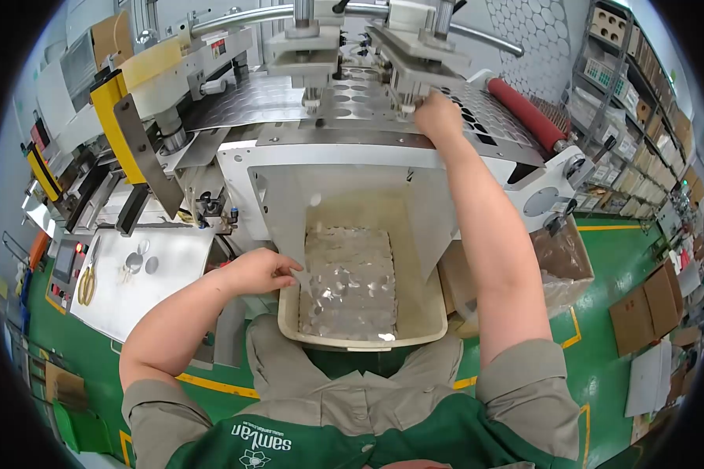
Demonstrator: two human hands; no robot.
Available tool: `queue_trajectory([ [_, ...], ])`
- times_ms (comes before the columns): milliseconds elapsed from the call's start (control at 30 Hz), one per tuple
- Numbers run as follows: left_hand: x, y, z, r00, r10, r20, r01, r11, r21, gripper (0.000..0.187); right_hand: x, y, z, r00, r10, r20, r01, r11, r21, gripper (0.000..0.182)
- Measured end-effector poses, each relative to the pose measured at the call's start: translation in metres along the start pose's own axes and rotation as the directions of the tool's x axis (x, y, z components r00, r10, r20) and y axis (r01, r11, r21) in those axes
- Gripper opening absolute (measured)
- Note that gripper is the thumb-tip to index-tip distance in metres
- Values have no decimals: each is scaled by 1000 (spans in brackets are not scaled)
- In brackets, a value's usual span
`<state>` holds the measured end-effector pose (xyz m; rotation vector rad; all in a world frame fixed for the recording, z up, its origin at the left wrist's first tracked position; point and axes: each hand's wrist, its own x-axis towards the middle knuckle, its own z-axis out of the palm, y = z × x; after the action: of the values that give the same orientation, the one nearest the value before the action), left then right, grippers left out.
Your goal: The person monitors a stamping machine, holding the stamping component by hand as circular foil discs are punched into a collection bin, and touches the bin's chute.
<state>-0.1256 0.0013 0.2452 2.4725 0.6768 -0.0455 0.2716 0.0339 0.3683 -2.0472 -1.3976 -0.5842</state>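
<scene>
My left hand (264, 271) is over the left rim of a cream bin (289, 320), fingers curled, and what it holds, if anything, is too small to name. Inside the bin lie many thin, shiny clear pieces (348, 289). Up on the machine, my right hand (438, 117) reaches to the metal parts under a press head (411, 82), beside a sheet with rows of dark round shapes (477, 117). Its fingertips are partly hidden against the machine.
A white side table (172, 258) at left holds scissors (87, 285) and round discs (134, 262). A red roller (526, 115) is at the right of the machine. Cardboard boxes (645, 309) and shelving (602, 86) stand further right.
</scene>
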Motion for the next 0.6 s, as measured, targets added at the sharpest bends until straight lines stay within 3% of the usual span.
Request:
queue_trajectory([
  [100,0,-1,1,1000,-21,-1,21,1000,-20,35,-2,-15,-16,996,66,-64,-64,997,38,28],
  [200,2,-3,3,1000,-2,-4,2,1000,0,36,-6,-8,-12,998,32,59,-34,999,28,28],
  [267,2,1,1,999,-31,13,31,999,36,35,-1,-6,-11,998,-3,66,2,1000,18,28],
  [300,1,-1,1,999,-36,15,37,999,-36,35,-3,-9,-11,999,-7,-34,9,999,41,29],
  [467,3,-7,4,1000,-10,10,10,1000,-1,36,-1,-1,-3,998,-21,58,20,1000,14,28],
  [600,3,-4,3,1000,-10,11,10,1000,0,37,-5,-15,-20,995,90,-52,-84,991,105,28],
])
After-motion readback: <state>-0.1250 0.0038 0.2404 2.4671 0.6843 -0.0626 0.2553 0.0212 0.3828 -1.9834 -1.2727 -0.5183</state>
